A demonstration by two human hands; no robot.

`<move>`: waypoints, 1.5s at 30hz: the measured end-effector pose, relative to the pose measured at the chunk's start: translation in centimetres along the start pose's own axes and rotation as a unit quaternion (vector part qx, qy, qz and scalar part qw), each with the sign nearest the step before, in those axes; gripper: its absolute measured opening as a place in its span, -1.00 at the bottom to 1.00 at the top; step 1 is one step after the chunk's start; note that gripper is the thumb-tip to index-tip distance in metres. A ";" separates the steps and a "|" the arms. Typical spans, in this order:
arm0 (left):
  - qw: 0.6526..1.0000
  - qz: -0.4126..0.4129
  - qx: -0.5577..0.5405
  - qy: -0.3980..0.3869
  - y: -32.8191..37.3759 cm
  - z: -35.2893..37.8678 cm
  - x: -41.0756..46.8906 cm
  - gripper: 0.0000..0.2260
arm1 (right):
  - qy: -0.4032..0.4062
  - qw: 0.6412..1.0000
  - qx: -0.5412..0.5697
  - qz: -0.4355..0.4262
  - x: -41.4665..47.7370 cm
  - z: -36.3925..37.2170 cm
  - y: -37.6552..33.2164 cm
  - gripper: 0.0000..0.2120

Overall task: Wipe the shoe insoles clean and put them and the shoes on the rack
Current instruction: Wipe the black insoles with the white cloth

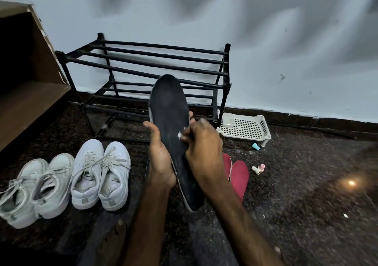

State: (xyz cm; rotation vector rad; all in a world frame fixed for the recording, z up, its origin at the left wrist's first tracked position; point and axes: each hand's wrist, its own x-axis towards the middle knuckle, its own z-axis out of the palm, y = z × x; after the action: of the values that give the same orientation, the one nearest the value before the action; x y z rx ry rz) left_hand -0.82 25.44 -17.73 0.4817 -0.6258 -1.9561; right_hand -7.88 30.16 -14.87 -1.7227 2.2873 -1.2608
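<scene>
A black insole (169,110) stands nearly upright in front of me, toe up. My left hand (160,159) grips it from the left and behind. My right hand (202,149) presses a small white wipe (180,135) against its right edge. Two red insoles (238,173) lie on the floor behind my right wrist. Two pairs of white sneakers stand at the left: one pair (100,173) nearer the middle, the other (34,190) at the far left. The black tube rack (147,65) stands bare against the wall.
A white plastic basket (245,127) lies right of the rack. A small teal object (255,146) and a pink-and-cream bottle (258,169) lie on the dark floor. A brown wooden cabinet (26,85) fills the left edge.
</scene>
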 end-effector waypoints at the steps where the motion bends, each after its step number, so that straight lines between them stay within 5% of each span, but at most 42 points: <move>1: 1.000 0.012 -0.005 0.001 0.3 -0.3 0.3 -0.18 | -0.014 1.000 0.015 0.008 -1.4 0.0 -0.3 -0.89; 6: 0.999 0.033 0.001 -0.005 1.0 -0.5 0.4 -0.18 | -0.041 0.988 0.149 0.011 -2.8 0.0 -1.0 -0.91; 13: 1.000 0.014 -0.008 0.022 1.7 -0.2 0.6 -0.15 | -0.036 0.992 0.116 0.036 -2.0 0.0 -0.3 -0.95; 19: 0.999 0.015 -0.033 0.007 1.9 -0.8 0.5 -0.20 | -0.054 0.973 0.223 0.032 -3.1 0.0 -1.1 -0.90; 25: 0.993 0.057 -0.098 -0.004 4.2 -2.2 1.4 -0.20 | -0.132 0.972 0.184 0.065 -5.0 0.2 0.3 -0.87; 29: 0.988 0.074 -0.125 -0.042 4.7 -1.9 1.4 -0.19 | -0.103 0.946 0.293 0.090 -6.5 1.5 -0.3 -0.91; 34: 0.989 0.046 -0.122 -0.064 5.0 -2.0 1.4 -0.19 | -0.061 0.858 0.472 0.193 -5.6 1.0 -0.8 -0.94; 40: 0.993 -0.037 -0.080 -0.073 1.5 -0.9 0.3 -0.32 | 0.005 0.981 0.192 0.041 -4.1 0.4 -0.6 -0.89; 45: 0.992 -0.006 -0.111 -0.056 1.8 -0.8 0.2 -0.41 | -0.043 0.982 0.184 0.025 -5.2 0.3 -0.4 -0.85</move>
State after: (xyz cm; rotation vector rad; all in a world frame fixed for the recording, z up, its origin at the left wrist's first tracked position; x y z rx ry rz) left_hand 0.81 24.38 -17.27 0.2384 -0.4681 -2.0448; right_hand -5.36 34.17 -17.06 -1.5481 1.8870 -1.4560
